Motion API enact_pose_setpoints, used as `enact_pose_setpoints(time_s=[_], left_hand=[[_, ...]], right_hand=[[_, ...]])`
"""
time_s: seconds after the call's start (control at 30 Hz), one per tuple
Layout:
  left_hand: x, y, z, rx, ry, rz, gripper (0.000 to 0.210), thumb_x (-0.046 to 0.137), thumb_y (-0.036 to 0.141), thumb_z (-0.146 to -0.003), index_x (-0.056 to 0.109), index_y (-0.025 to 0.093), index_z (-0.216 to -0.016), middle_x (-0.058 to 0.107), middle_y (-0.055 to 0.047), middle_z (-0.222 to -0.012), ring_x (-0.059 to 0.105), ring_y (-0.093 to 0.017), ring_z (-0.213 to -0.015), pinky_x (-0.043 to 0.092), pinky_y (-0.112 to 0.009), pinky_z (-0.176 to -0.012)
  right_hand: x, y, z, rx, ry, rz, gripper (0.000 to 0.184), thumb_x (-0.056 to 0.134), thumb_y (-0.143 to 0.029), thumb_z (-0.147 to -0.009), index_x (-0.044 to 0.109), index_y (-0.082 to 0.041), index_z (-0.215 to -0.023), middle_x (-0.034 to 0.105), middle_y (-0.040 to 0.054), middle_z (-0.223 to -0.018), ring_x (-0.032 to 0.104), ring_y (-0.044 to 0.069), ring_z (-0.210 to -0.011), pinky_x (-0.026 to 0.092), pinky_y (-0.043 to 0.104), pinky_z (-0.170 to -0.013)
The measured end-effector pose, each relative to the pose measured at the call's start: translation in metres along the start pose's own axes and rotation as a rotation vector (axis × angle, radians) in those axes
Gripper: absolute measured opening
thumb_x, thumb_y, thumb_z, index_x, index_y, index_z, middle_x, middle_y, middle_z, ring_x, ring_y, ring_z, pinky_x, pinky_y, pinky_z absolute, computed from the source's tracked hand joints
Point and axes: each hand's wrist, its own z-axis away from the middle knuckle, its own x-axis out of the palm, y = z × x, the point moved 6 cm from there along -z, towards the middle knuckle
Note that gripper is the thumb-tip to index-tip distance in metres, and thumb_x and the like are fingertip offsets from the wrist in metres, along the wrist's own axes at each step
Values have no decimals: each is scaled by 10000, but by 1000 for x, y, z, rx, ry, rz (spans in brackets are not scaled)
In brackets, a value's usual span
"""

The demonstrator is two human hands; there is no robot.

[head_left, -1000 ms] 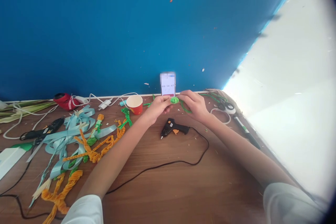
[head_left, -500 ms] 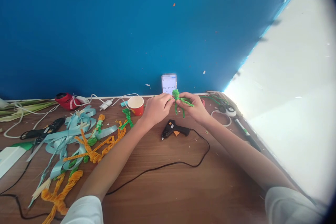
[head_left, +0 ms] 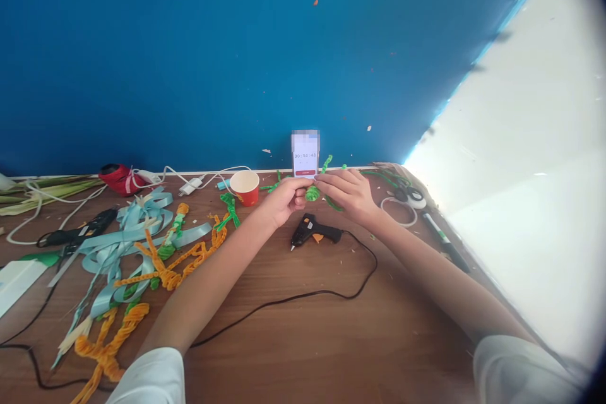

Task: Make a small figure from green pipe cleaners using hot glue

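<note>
A small figure of twisted green pipe cleaners [head_left: 313, 193] is held between my two hands, its coiled end pointing down toward me. The fingers of my left hand [head_left: 284, 200] pinch it from the left. My right hand [head_left: 349, 193] grips it from the right, fingers curled over it, and green strands stick out above and below those fingers. Part of the figure is hidden behind the hands. On the table just below lies a black glue gun [head_left: 314, 231], touched by neither hand. A phone [head_left: 305, 154] showing a timer stands right behind the hands.
Left of my arms lie orange pipe-cleaner figures [head_left: 106, 350], light blue ribbon [head_left: 142, 218], a second glue gun [head_left: 85, 233] and a red paper cup [head_left: 245, 188]. At the right are a white-handled tool [head_left: 415, 199] and a marker [head_left: 436, 227]. A black cord [head_left: 293, 297] crosses the table.
The green figure has been turned over: its coiled end was up and now points down, with strands rising above. My right hand has rolled over it, showing its back.
</note>
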Motion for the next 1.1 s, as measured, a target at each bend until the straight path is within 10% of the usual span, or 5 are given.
enact_pose_setpoints(time_s=[0.37, 0.9, 1.1], left_hand=[[3, 17, -6, 545, -125, -420, 331, 722, 416, -776, 639, 170, -982, 674, -46, -957, 615, -138, -885, 471, -233, -747], [-6, 19, -11, 603, -77, -449, 312, 678, 400, -814, 626, 130, -962, 662, -46, -808, 610, -137, -707, 485, -256, -648], [-3, 23, -4, 655, -90, -548, 270, 647, 377, -836, 636, 150, -982, 674, -55, -900, 610, -141, -768, 479, -254, -684]], right_hand=[[12, 25, -1, 912, 217, -1009, 237, 742, -424, -747, 660, -210, -807, 608, -11, -793, 537, 146, -756, 410, 292, -719], [21, 22, 1, 1077, 181, -1429, 357, 601, -513, -817, 612, -224, -1025, 615, 26, -800, 529, 151, -676, 381, 268, -569], [30, 24, 4, 1098, -85, -1441, 341, 631, -512, -830, 633, -172, -799, 580, 13, -686, 492, 117, -597, 354, 248, -537]])
